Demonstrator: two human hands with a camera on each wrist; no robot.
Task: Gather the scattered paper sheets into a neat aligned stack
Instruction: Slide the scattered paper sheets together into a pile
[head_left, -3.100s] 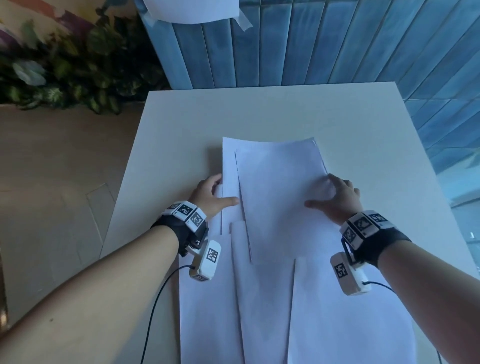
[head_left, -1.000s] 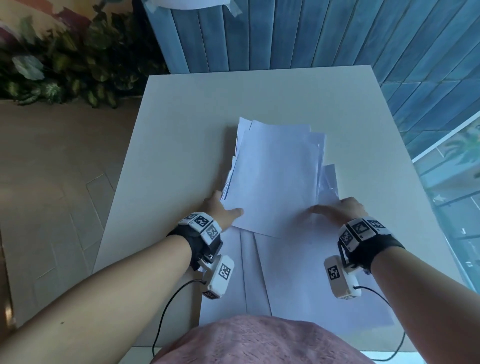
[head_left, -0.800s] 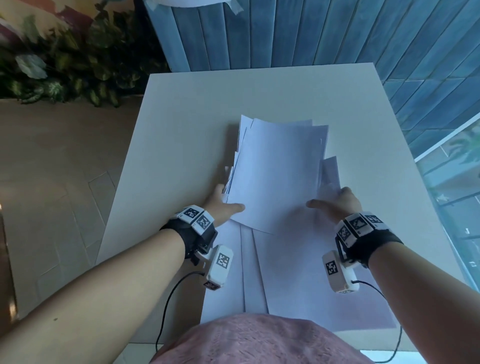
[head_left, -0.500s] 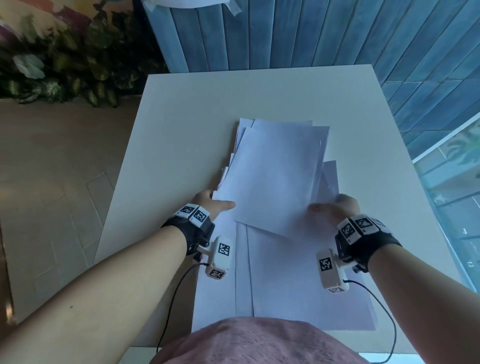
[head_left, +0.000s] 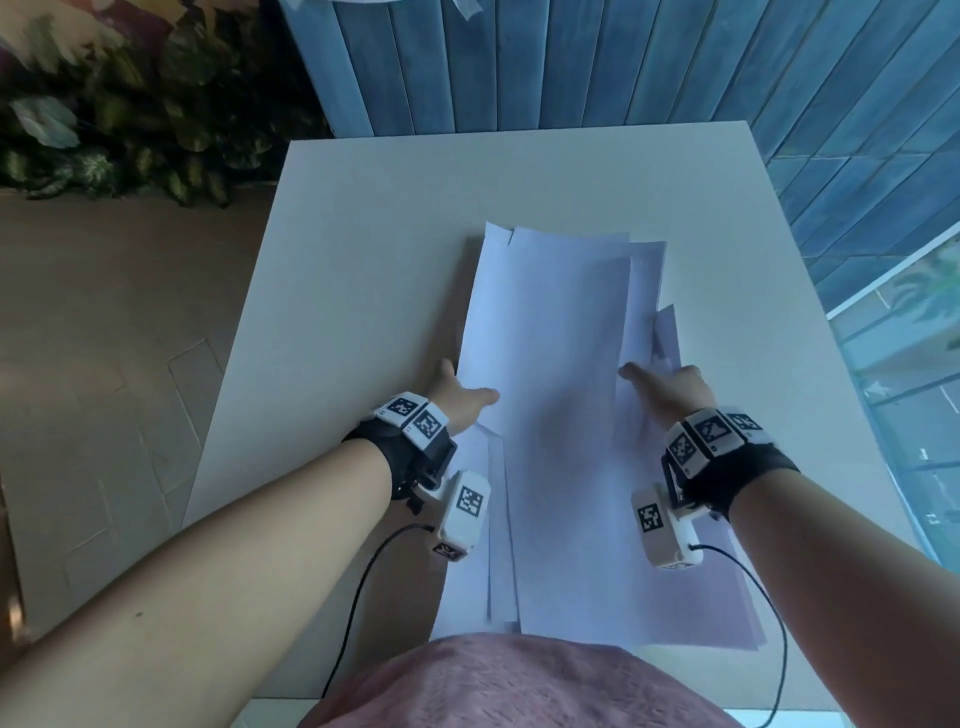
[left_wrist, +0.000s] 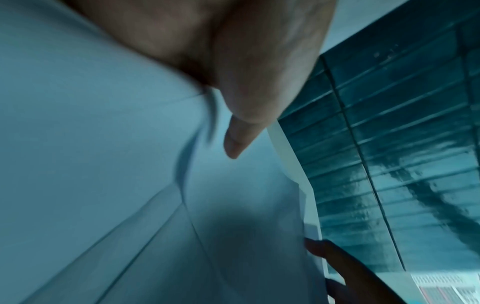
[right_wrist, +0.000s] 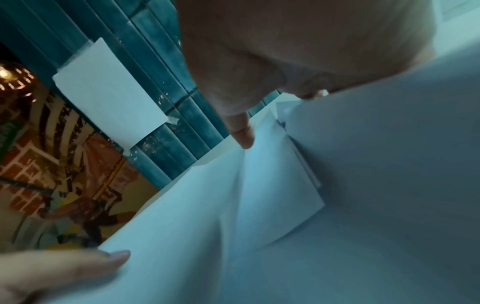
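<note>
1. Since the frame three seconds back, the loose sheets had been drawn together: the far bundle, once lying flat and apart from the near sheets, now overlapped them, and both hands had slid nearer the body.
2. Largest in view, the pale desk (head_left: 363, 218) carried everything, its far edge meeting a blue slatted wall (head_left: 571, 62), with leafy plants (head_left: 130, 130) on the floor to the left.
3. Down the middle of the desk ran the paper sheets (head_left: 550, 364), a long, uneven pile; the far bundle lay on top, its far corners fanned out of line and its sides bowed upward between the hands.
4. Under it, the near sheets (head_left: 582, 582) lay flat, reaching the desk's near edge, with narrow strips showing at their left side.
5. At the pile's left edge, the left hand (head_left: 457, 397) pinched the far bundle: its thumb lay on top of the paper, and the fingers went under the edge, out of sight.
6. At the right edge, the right hand (head_left: 670, 389) held the bundle the same way, thumb stretched across the top sheet, fingers curled round the offset edges of several sheets.
7. On each wrist sat a black strap with white marker blocks, and a thin cable trailed from each toward the body.
8. Smallest, a taped sheet (right_wrist: 109, 90) hung on the wall.
</note>
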